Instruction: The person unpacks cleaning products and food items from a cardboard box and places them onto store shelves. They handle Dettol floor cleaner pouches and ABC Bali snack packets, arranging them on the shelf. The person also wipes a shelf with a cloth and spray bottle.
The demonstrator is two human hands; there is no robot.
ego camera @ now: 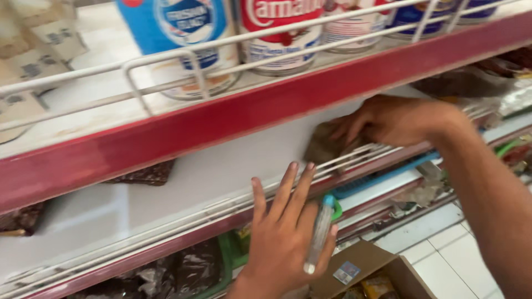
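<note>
The right hand reaches far onto the middle shelf, its fingers closed around one dark brown packet lying just behind the white wire rail. The left hand, nearer, holds one clear marker pen under its thumb, its other fingers spread wide over the shelf edge. Two more dark packets lie to the left. At least four tins stand on the upper shelf. One cardboard box sits below.
</note>
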